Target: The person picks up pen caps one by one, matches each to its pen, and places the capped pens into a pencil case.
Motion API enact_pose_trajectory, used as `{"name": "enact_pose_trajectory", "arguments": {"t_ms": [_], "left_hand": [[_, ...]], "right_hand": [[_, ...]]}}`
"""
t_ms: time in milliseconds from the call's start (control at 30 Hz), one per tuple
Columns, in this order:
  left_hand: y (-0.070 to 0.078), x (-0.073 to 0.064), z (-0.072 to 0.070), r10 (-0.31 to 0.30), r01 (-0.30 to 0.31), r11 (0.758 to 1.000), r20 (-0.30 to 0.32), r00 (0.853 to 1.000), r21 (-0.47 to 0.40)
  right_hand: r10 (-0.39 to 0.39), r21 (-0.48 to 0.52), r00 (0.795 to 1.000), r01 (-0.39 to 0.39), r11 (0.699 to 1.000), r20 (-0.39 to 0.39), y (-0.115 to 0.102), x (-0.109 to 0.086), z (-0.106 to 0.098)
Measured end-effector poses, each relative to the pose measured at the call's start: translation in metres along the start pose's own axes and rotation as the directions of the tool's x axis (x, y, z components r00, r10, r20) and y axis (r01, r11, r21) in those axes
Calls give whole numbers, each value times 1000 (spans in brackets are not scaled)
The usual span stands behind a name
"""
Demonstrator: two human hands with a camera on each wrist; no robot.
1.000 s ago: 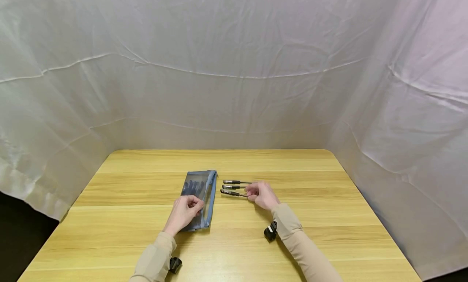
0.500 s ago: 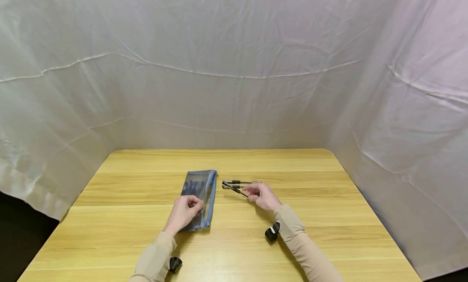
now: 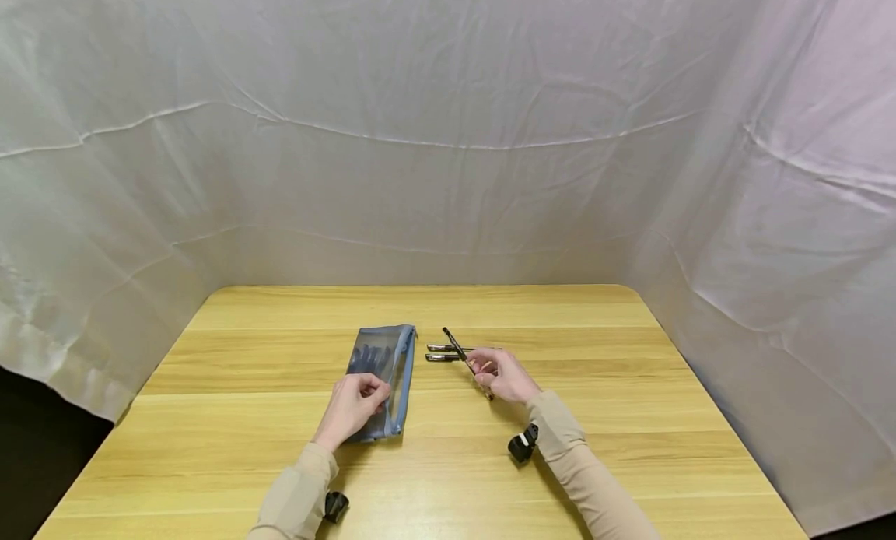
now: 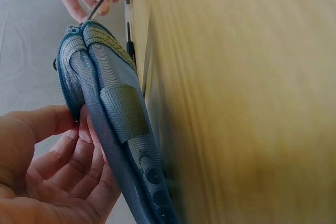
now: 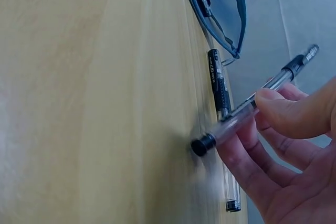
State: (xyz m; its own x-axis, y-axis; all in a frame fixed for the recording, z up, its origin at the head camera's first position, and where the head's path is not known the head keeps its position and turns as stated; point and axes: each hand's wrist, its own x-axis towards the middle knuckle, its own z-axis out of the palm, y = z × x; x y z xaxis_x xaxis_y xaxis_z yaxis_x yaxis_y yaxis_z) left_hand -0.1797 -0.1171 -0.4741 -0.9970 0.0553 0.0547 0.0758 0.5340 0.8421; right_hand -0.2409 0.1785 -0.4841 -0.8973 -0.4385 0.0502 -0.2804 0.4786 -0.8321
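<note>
A blue see-through zip pencil pouch (image 3: 378, 339) lies on the table with its mouth gaping to the right; several dark pens show inside. My left hand (image 3: 355, 404) pinches the upper lip of that mouth between thumb and fingers, lifting it in the left wrist view. Right of the pouch, my right hand (image 3: 505, 376) holds a black gel pen (image 5: 233, 121) with a clear barrel, thumb against fingers. The held pen slants across two similar pens on the table, the farther pen (image 3: 439, 348) and the nearer pen (image 3: 441, 358), both partly hidden by the right hand.
The wood-grain table (image 3: 434, 478) reaches back to a pale hanging curtain (image 3: 448, 198), which also closes off both sides. Black wrist cameras, the left camera (image 3: 336, 507) and the right camera (image 3: 522, 445), stick out from the sleeves near the tabletop.
My right hand has picked up the nearest of the three pens and swung its capped end away from the pouch, toward the table's back. My left hand and the pouch have stayed put.
</note>
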Motion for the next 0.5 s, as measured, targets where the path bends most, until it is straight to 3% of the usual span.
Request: {"name": "enact_pose_trajectory", "arguments": {"t_ms": [333, 500], "left_hand": [[1, -1, 0, -3, 4, 1000, -1, 1000, 5], [0, 0, 0, -16, 16, 1000, -2, 1000, 8]], "right_hand": [[50, 104, 998, -53, 993, 32, -2, 1, 0], [106, 212, 992, -118, 970, 64, -2, 2, 3]]}}
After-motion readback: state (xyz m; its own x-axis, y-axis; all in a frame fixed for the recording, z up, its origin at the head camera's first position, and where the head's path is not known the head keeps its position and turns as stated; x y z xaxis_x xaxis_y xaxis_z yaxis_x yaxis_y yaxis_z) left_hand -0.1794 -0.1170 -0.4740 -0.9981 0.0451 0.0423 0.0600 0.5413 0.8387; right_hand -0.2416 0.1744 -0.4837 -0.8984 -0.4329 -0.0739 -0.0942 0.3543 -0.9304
